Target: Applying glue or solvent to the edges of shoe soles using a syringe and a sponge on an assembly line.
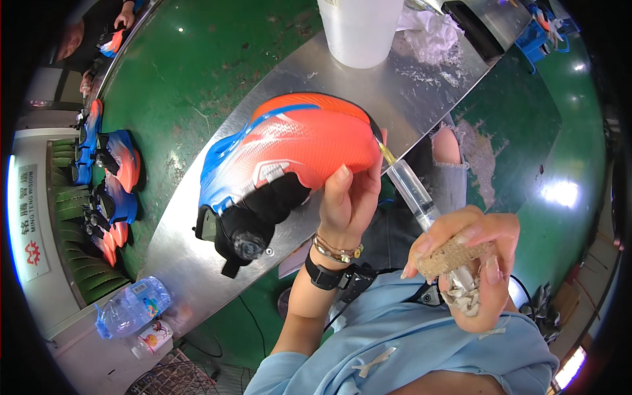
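An orange, coral and blue sports shoe [299, 141] is held up over the metal table, stuffed with something black. My left hand [352, 204] is closed on the shoe near its toe. My right hand [484, 257] grips a clear syringe [411, 187], its thumb side wrapped round the plunger end. Against the shoe's edge, where upper meets sole, rests the syringe's yellowish tip [388, 155]. A tan, rough-looking block [454, 258] and some pale crumpled material [463, 299] are also held in my right hand.
On the metal table [178, 276] stand a white bucket [362, 33], crumpled white tissue [431, 33] and a dark flat object [473, 29]. Plastic bottles [135, 306] lie at its near left end. Several similar shoes [118, 161] sit on a green conveyor [79, 210]; another person's hand [125, 16] is at far left.
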`<act>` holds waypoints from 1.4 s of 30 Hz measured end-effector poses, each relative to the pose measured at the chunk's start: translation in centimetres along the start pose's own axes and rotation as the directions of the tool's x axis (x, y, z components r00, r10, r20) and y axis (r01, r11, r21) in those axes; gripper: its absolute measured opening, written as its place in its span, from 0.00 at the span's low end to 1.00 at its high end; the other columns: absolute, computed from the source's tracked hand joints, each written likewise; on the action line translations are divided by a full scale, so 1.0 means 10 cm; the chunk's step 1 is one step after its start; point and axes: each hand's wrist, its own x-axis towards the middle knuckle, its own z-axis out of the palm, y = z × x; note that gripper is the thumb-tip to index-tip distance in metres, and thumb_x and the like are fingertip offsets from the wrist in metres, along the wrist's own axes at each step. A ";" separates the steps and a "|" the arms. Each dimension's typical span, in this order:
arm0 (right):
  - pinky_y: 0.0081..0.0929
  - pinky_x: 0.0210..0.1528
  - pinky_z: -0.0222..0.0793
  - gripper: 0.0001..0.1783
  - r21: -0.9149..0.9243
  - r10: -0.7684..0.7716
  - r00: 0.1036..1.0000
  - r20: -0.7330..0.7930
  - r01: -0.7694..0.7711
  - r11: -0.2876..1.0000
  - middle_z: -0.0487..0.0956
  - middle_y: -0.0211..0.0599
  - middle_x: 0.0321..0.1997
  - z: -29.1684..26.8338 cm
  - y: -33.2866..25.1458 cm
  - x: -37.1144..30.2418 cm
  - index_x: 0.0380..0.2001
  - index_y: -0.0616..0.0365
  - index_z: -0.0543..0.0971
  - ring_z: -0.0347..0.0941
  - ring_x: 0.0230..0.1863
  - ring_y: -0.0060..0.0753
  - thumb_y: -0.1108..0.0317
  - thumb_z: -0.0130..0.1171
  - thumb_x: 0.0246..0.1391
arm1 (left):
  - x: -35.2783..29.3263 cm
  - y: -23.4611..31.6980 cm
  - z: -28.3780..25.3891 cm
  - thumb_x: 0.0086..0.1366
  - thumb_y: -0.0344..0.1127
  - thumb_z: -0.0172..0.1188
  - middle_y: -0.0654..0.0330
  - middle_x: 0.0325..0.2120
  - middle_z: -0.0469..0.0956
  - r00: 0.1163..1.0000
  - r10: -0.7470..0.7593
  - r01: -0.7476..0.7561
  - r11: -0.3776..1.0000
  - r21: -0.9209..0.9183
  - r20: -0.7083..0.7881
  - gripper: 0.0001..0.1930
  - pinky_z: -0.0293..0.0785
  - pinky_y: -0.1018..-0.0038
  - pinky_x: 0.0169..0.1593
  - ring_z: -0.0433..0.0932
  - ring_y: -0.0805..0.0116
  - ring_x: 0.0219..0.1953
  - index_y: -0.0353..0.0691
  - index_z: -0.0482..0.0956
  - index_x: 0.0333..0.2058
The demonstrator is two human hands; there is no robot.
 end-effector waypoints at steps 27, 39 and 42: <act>0.25 0.25 0.66 0.26 -0.143 -0.283 0.937 -0.203 0.257 0.956 0.69 0.53 0.34 -0.50 0.28 0.13 0.48 0.56 0.54 0.70 0.25 0.40 0.51 0.45 0.53 | 0.42 1.12 0.34 0.56 0.44 0.60 0.52 0.36 0.75 0.878 0.081 0.053 0.963 0.265 -0.471 0.23 0.77 0.81 0.37 0.77 0.64 0.36 0.36 0.68 0.46; 0.23 0.26 0.59 0.27 -0.166 -0.185 0.871 -0.455 0.121 0.979 0.68 0.50 0.40 -0.62 0.49 0.41 0.51 0.61 0.60 0.68 0.31 0.37 0.55 0.39 0.53 | -0.19 3.48 -0.71 0.56 0.27 0.55 0.48 0.47 0.69 0.458 0.842 -0.383 0.476 0.792 -0.285 0.26 0.73 0.65 0.50 0.73 0.56 0.47 0.36 0.56 0.53; 0.25 0.32 0.61 0.25 -0.199 -0.211 0.840 -0.500 0.126 0.972 0.68 0.51 0.42 -0.67 0.37 0.54 0.50 0.63 0.61 0.67 0.35 0.36 0.57 0.38 0.54 | -0.22 3.19 0.38 0.58 0.24 0.51 0.44 0.53 0.63 0.328 0.932 -0.403 -0.007 0.915 0.152 0.48 0.66 0.65 0.53 0.67 0.58 0.53 0.50 0.17 0.59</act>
